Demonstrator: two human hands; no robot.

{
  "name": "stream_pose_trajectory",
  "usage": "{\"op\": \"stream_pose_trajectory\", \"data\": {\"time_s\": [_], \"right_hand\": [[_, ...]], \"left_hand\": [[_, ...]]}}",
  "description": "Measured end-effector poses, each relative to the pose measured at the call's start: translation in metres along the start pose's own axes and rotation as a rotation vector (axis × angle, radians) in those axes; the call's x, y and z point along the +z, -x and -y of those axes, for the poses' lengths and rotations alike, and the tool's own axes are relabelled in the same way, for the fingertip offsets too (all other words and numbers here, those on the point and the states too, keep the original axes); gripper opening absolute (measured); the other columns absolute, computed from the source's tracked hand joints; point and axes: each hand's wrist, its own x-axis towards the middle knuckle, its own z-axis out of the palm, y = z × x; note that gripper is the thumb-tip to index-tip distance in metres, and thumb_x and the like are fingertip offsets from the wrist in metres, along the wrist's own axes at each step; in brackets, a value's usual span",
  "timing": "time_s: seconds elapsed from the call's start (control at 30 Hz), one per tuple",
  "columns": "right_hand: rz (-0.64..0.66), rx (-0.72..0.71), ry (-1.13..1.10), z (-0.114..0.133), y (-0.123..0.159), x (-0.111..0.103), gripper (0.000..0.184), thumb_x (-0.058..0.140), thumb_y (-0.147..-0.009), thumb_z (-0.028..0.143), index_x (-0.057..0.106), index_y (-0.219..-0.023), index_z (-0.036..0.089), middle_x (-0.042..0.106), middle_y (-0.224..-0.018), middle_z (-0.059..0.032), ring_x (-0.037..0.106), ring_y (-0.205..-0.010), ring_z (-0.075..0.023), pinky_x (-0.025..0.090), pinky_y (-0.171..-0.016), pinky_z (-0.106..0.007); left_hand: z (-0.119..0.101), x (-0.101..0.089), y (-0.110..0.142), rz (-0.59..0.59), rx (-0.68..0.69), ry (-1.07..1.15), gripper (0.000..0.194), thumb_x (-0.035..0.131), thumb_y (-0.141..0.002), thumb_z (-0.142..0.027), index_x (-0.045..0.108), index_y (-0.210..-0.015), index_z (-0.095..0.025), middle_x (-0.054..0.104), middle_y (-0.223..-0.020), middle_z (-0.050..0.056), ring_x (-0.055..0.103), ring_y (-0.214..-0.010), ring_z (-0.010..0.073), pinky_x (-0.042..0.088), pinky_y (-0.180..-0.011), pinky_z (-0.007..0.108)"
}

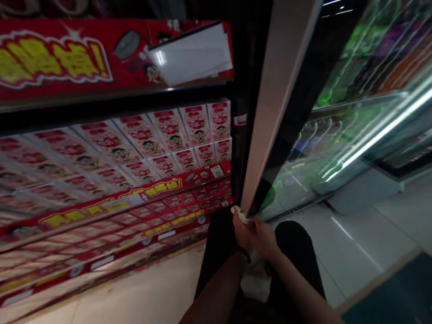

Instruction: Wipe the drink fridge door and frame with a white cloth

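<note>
Low down in front of me, my left hand (242, 233) is closed on a small white cloth (239, 214), which looks folded and lies against the lower part of a pale upright post (270, 103). My right hand (265, 238) is right beside it, fingers curled in at the cloth's right end by the post's edge. The fingertips of that hand are dim and partly hidden, so what they grip does not show clearly. A dark band circles my left wrist. Both hands are between my dark-trousered knees (297, 243).
Left of the post, shelves carry rows of red-and-white drink cartons (168, 128) behind red printed strips (128, 58). To the right, a glass panel (303, 157) reflects green light. Pale floor tiles (351, 243) and a dark green mat (398, 292) lie at right.
</note>
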Motion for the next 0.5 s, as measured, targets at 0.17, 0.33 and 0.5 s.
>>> {"op": "stream_pose_trajectory", "data": {"time_s": [0.17, 0.33, 0.5], "right_hand": [[0.023, 0.059, 0.028, -0.047, -0.011, 0.035, 0.034, 0.060, -0.099, 0.056, 0.062, -0.093, 0.022, 0.074, -0.087, -0.0083, 0.070, -0.083, -0.0243, 0.046, -0.078, -0.034], [-0.035, 0.040, -0.006, -0.038, 0.002, 0.041, 0.052, 0.042, -0.102, 0.071, 0.062, -0.094, 0.023, 0.075, -0.098, -0.0130, 0.070, -0.096, -0.0296, 0.052, -0.091, -0.042], [-0.032, -0.008, -0.078, -0.002, 0.032, 0.028, 0.063, 0.031, -0.108, 0.073, 0.062, -0.122, 0.020, 0.077, -0.114, -0.0163, 0.074, -0.100, -0.0304, 0.057, -0.087, -0.043]], "left_hand": [[0.034, 0.026, 0.007, 0.039, -0.050, -0.034, 0.070, 0.058, -0.097, -0.027, 0.040, -0.162, -0.005, 0.055, -0.155, 0.030, 0.057, -0.148, 0.0369, 0.050, -0.129, 0.050], [0.036, 0.015, 0.008, 0.010, 0.133, -0.076, 0.060, 0.052, -0.099, -0.018, 0.048, -0.157, -0.009, 0.059, -0.151, 0.026, 0.059, -0.145, 0.0347, 0.051, -0.128, 0.057], [0.007, -0.006, 0.000, -0.137, 0.419, -0.091, 0.060, 0.056, -0.100, -0.018, 0.044, -0.159, -0.011, 0.061, -0.148, 0.022, 0.061, -0.142, 0.0310, 0.059, -0.122, 0.051]]}}
